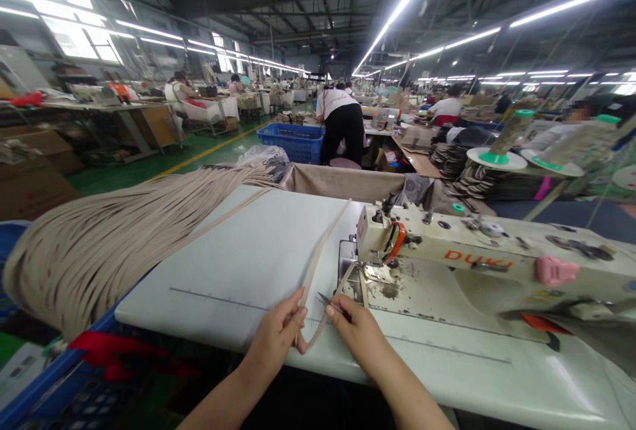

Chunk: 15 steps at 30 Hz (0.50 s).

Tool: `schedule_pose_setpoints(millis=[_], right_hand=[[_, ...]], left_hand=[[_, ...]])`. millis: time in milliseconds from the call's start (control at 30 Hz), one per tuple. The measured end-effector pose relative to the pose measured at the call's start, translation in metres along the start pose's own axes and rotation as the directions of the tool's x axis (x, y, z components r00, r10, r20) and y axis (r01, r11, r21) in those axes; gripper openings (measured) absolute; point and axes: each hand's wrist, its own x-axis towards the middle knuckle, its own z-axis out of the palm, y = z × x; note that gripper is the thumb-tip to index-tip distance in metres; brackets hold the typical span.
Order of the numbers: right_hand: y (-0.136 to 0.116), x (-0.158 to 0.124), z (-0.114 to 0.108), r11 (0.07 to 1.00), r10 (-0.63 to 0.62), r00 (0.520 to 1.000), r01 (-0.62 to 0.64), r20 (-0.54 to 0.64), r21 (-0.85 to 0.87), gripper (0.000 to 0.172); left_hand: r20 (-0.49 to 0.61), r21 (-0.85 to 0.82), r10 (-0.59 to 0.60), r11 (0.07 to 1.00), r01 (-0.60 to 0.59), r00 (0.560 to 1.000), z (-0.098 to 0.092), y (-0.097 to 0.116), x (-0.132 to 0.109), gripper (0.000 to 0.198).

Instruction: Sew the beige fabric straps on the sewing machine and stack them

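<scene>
Now, front edge of the sewing table (223,271): left hand (273,332) pinching a looped beige strap (312,284), right hand (354,337) clenching small snips (328,305) beside it.

Two hands (273,334) (355,344), one strap (314,271), one pair of snips (328,304).

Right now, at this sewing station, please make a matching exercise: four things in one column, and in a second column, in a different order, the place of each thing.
Things:
1. small snips
2. beige strap loop
3. bundle of beige straps
4. blue plastic crate

Places:
A. beyond the white table
B. pinched in the left hand
C. held in the right hand
D. heaped at the table's left side

Right pairs: 1-C, 2-B, 3-D, 4-A
</scene>
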Motion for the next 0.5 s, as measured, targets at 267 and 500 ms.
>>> schedule_pose_setpoints(millis=[267,500], right_hand=[[-0.001,0.01,0.001,0.997,0.062,0.998,-0.063,0.03,0.052,0.038],[-0.002,0.017,0.0,0.996,0.055,0.998,-0.055,0.009,0.072,0.039]], left_hand=[[0.016,-0.08,-0.013,0.997,0.014,1.0,-0.001,-0.005,-0.003,0.064],[0.011,-0.114,-0.033,0.993,0.034,0.999,0.0,-0.005,-0.003,0.064]])
